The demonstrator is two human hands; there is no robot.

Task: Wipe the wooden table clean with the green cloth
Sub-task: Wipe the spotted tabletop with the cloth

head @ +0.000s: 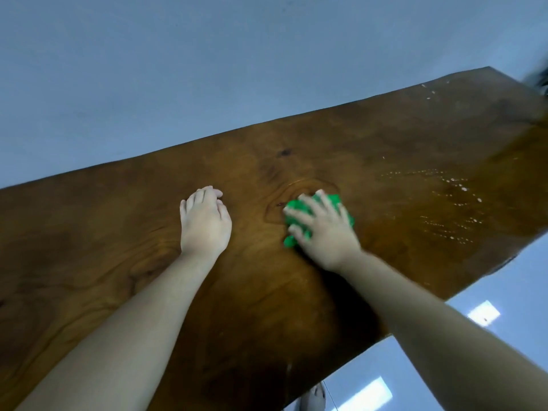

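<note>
1. Green cloth (332, 203) lies bunched on the wooden table (118, 247), roughly mid-surface, just right of a dark knot in the grain. Most of it is hidden under the right hand (323, 229); green shows past the fingertips and at the thumb side.
2. Right hand: fingers (305, 203) spread wide and pressed down over the wad, palm on top. It pins the cloth to the wood, not a pinch grip.
3. Left hand (204, 223): empty, resting flat on the table, fingers close together and slightly curled. It sits near the cloth but apart from it, likely as a brace.
4. Handling, as a judgement: cloth looks soft, light and limp, crumpling freely. It should slide easily on the glossy finish, so downward pressure matters more than grip. Best hold is a flat palm over the middle of the bunch, with loose edges tucked under so they do not trail.
5. White specks (456, 185), droplets or crumbs, I cannot tell which, scatter in rows to the right of the cloth; a few more lie near the far right corner. That region looks unwiped.
6. Nothing stands on the table in view, so the path rightwards is clear. The near edge runs close to the right forearm; a wide sweep could push debris over it.
7. Grey floor surrounds the table; a foot (314, 396) shows below the near edge. A blurred dark shape sits at the upper right frame edge, unidentifiable.
</note>
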